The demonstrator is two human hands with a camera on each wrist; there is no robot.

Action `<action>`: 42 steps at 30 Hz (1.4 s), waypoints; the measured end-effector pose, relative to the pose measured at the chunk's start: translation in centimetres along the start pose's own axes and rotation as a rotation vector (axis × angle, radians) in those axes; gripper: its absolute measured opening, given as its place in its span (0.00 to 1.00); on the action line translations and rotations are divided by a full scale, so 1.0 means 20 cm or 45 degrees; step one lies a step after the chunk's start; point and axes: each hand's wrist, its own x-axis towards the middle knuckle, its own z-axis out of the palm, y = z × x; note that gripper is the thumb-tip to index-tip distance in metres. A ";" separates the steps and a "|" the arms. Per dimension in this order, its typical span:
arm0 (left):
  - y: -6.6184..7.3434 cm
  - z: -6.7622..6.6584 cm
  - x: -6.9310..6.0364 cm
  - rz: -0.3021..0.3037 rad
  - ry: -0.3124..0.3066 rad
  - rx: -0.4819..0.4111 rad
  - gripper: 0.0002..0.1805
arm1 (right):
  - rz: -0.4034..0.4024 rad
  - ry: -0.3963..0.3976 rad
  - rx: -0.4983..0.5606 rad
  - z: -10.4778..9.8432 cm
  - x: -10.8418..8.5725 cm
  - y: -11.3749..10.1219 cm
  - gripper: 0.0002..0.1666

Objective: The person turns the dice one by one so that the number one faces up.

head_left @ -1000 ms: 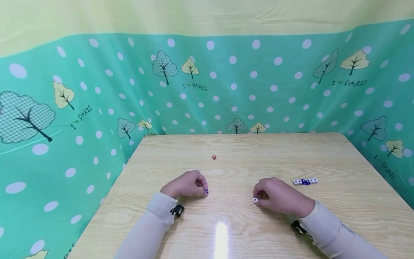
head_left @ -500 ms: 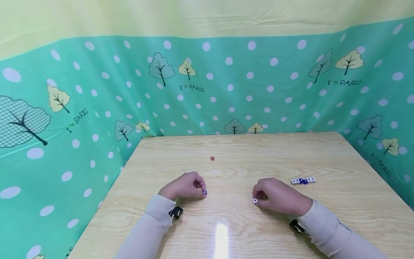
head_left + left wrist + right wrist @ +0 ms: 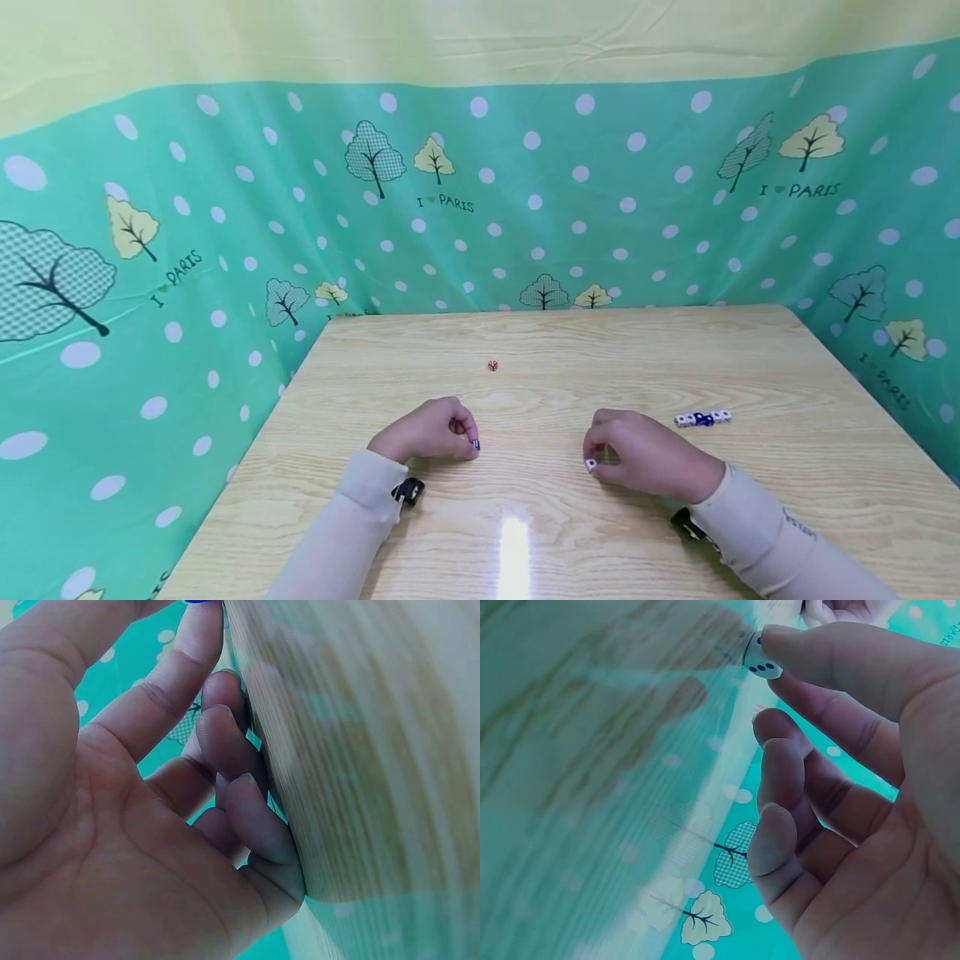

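Note:
Between thumb and index finger, my left hand [image 3: 431,429] pinches a small blue die [image 3: 476,446] at the tabletop; in the left wrist view only a blue sliver of it [image 3: 196,601] shows at the top edge. My right hand [image 3: 637,454] pinches a white die [image 3: 591,465] with dark pips. The right wrist view shows that white die [image 3: 761,660] between thumb and index finger, low against the table surface, its other fingers curled below. A stretch of table lies between the two hands.
A row of several white and blue dice [image 3: 702,418] lies beyond my right hand. One red die [image 3: 492,366] sits farther back on the wooden table [image 3: 405,350]. A green dotted curtain [image 3: 450,250] hangs around the table's back and sides.
The head view shifted slightly between the first two frames. Both hands keep their dice in nearly the same places; the right fingers moved very slightly.

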 end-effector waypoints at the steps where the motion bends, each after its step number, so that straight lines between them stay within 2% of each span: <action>1: 0.00 0.00 0.00 0.000 0.001 0.001 0.09 | -0.009 0.005 -0.003 0.00 0.00 0.00 0.08; 8: 0.01 0.00 -0.01 0.001 0.005 -0.001 0.09 | -0.033 0.024 -0.027 -0.01 0.00 -0.01 0.09; 14: 0.01 0.00 -0.01 0.010 0.004 -0.005 0.10 | -0.021 0.079 -0.122 -0.04 -0.01 0.00 0.09; 21: 0.01 0.00 0.00 0.019 -0.001 -0.006 0.09 | 0.031 0.115 -0.173 -0.08 -0.03 0.06 0.10; 37: 0.00 0.01 -0.01 -0.007 0.004 0.000 0.09 | 0.211 0.072 -0.201 -0.25 -0.09 0.25 0.12; 42: 0.01 0.00 -0.01 0.011 0.006 -0.002 0.09 | 0.252 0.069 -0.187 -0.28 -0.10 0.31 0.12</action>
